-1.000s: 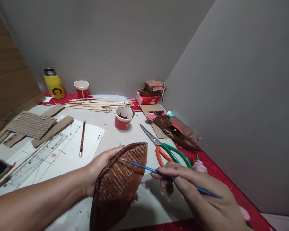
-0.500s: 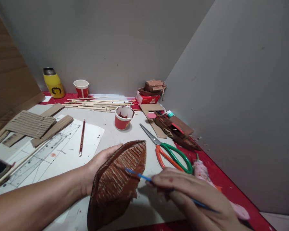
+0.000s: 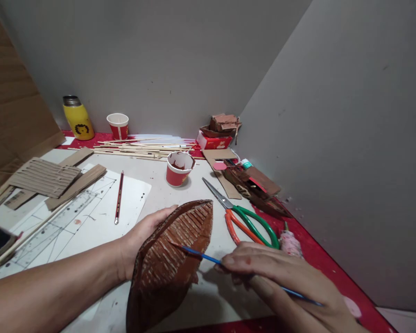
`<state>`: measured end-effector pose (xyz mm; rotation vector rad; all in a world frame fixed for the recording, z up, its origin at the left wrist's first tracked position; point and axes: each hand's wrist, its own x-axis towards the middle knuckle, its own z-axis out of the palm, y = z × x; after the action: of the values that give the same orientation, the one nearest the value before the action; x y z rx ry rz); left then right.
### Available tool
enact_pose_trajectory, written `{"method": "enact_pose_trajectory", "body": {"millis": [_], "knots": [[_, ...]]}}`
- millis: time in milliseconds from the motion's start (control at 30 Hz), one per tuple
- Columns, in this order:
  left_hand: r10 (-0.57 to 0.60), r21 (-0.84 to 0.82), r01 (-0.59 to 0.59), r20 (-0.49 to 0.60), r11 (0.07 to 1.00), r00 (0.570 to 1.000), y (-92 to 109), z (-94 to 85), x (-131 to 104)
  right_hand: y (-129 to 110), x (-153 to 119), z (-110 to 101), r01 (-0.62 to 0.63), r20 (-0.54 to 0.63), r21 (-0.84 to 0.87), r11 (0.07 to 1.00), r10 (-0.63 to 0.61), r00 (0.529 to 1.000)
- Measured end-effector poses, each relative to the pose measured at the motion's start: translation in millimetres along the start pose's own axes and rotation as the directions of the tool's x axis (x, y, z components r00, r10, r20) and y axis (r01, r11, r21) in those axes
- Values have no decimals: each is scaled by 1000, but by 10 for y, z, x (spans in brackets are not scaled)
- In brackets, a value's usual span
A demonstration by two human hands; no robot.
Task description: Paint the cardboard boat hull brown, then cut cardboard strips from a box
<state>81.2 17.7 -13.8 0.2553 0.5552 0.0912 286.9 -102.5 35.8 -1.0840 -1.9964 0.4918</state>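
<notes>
White tabletop point(image 3: 143, 169), grey walls point(image 3: 159, 60): left hand point(image 3: 138, 240) clamped on brown boat model point(image 3: 169, 266), right hand point(image 3: 284, 277) pinching blue paintbrush point(image 3: 210, 258), tip at ribbed inside; hands apart.

The table point(image 3: 147, 169) bears scissors point(image 3: 224, 200), paper point(image 3: 97, 230) (drawn on).
</notes>
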Motion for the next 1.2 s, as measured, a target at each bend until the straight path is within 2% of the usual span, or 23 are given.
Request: {"method": "enact_pose_trajectory", "body": {"millis": [167,300,433,600,767,933,1200], "knots": [[1,18,-1,-2,1000,1000,3,-12,8,-29,-32,-27,-57,-49,40,998,58,997],[-3,44,3,17,999,1000,-7,-20,7,31,-5,27,-1,6,22,1000,1,1000],[34,21,-33,-52,999,998,-19,21,-15,35,26,44,-4,41,-6,1000,4,999],[30,-32,-31,-15,999,999,-16,42,-30,-44,1,-65,-45,56,-21,999,46,997],[99,-39,-100,-23,994,995,-2,26,-29,-29,-36,-132,-93,6,15,996,93,996],[78,12,-78,-13,997,997,-12,20,-34,4,-24,-72,-127,-25,56,990,128,991],[128,80,-129,10,988,992,-22,57,-49,34,11,51,-61,25,80,995,59,998]]}}
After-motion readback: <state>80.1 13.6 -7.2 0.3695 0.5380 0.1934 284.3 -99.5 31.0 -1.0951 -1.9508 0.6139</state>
